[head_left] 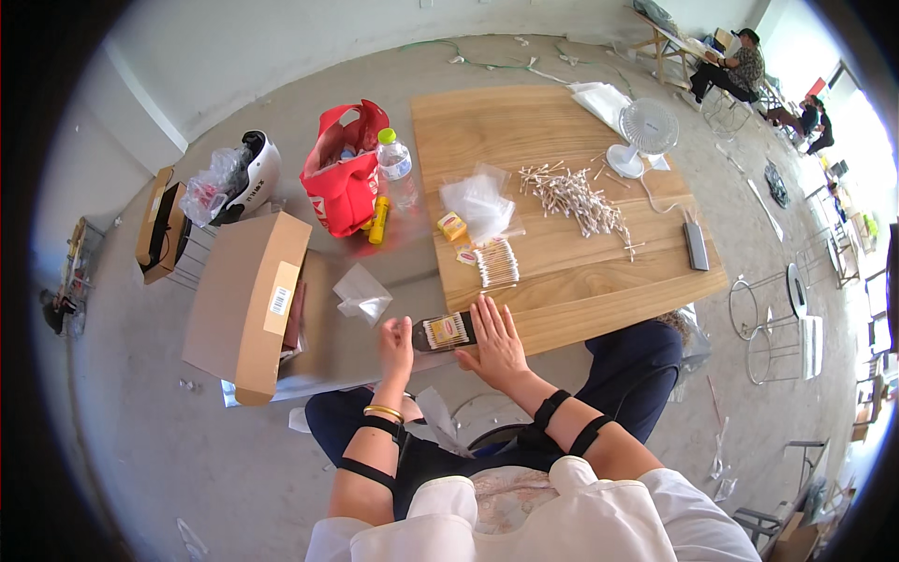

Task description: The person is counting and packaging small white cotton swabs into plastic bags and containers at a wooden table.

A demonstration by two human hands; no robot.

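A pack of cotton swabs [446, 331] with a yellow and red label lies on a dark flat piece [420, 338] at the table's near edge. My right hand [496, 344] rests flat over the right end of it, fingers stretched out and pointing away from me. At its left end my left hand [396, 345] is closed, fingers curled; whatever they hold is hidden. Beyond my hands sits a neat row of cotton swabs [497, 264] beside small yellow cards [452, 226]. Farther right, a loose heap of cotton swabs [585, 201] spreads over the wooden board [562, 309].
Clear plastic bags [479, 204] lie behind the row, another bag [362, 293] to the left. A cardboard box [248, 300], red bag [342, 178], water bottle [394, 167] and yellow tube [378, 220] stand left. A white fan [646, 131] and grey bar [695, 244] are right. People sit far right.
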